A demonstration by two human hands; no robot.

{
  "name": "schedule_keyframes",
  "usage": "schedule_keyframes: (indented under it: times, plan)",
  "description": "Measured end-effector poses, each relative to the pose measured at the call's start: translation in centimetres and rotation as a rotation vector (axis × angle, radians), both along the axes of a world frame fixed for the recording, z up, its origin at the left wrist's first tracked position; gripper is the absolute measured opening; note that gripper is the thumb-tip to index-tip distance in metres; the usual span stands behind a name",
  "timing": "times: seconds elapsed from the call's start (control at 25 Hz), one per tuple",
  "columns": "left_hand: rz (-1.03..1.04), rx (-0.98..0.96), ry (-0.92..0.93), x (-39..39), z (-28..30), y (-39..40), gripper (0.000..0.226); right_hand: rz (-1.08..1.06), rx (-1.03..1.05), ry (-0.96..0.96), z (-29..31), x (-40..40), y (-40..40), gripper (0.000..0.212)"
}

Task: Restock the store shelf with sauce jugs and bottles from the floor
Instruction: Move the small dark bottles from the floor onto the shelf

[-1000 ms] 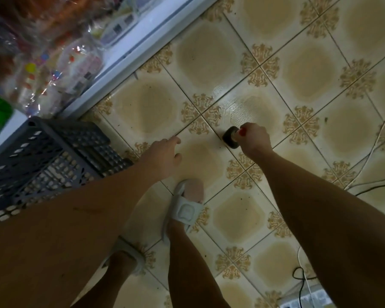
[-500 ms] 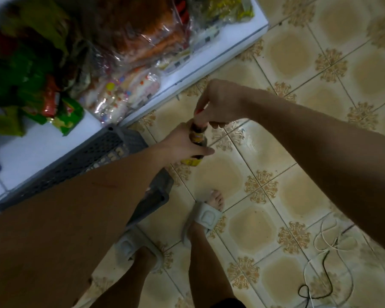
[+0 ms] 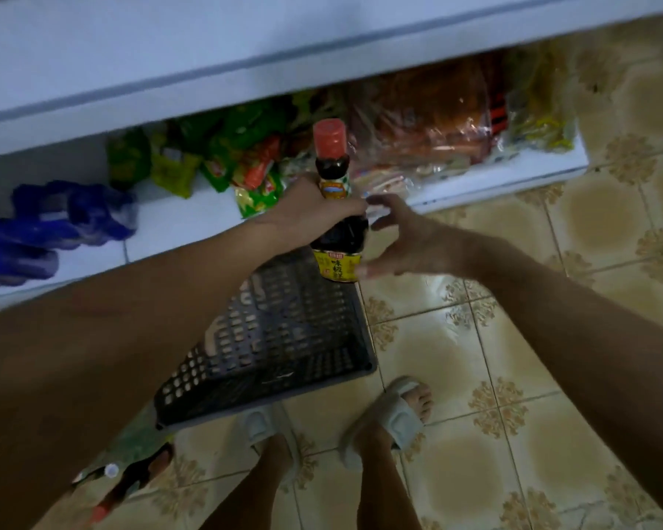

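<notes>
L hand (image 3: pixel 314 216) is clenching the neck/shoulder of a dark sauce bottle (image 3: pixel 337 219) w/ red cap and yellow label, holding it upright in the air in front of the shelving, above the far corner of a black crate (image 3: pixel 284 338) that's sitting upside-down on the tiled floor (image 3: pixel 552 434). R hand (image 3: pixel 406 239) is hovering just beside the bottle's lower half, fingers spread and loose, gripping nothing; can't tell if fingertips are brushing the label. Progress, as a guess: this bottle is off the floor but not shelved yet, so mid-carry. No sauce bottles or jugs are showing on the shelves in view, so most of the restock looks to be still ahead. At bottom left, near the L forearm, something w/ a red end is lying on the floor, maybe another bottle, too dark to tell. Lower shelf (image 3: pixel 192 223) is carrying green snack packs (image 3: pixel 223 154), clear-wrapped orange/brown packs (image 3: pixel 429 120) and blue bags (image 3: pixel 54 223); bare white patch sits between the blue bags and the snacks. Upper shelf (image 3: pixel 284 44) is jutting out overhead and the crate is crowding the feet.
</notes>
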State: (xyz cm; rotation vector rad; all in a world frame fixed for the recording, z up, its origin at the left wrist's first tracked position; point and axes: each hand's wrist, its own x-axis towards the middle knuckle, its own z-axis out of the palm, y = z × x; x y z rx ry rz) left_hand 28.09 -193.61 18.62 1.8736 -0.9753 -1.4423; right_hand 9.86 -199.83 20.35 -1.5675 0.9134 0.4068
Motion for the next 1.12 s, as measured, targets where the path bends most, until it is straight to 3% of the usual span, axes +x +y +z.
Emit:
schedule_keyframes:
  times: [0.12,0.24,0.48,0.6,0.76,1.12]
  plan:
    - [0.093,-0.104,-0.013,3.4,5.9,1.4,0.029,-0.144,-0.067,-0.227,1.6,4.8,4.0,0.101]
    - [0.133,-0.181,-0.040,7.6,11.4,3.7,0.017,-0.393,-0.103,-0.440,4.5,10.1,7.3,0.078]
    - [0.257,-0.373,-0.199,17.5,20.2,7.9,0.017,-0.343,-0.333,-0.664,11.0,21.3,9.7,0.068]
    - [0.368,-0.381,-0.289,21.9,21.2,8.4,0.023,-0.250,-0.402,-0.670,12.3,27.0,9.4,0.068]
    - [0.365,-0.333,-0.379,25.3,20.5,7.2,0.023,-0.200,-0.441,-0.553,12.0,31.8,8.1,0.076]
    - [0.473,-0.270,-0.382,27.0,18.2,5.0,0.007,-0.187,-0.376,-0.553,8.9,34.3,5.4,0.077]
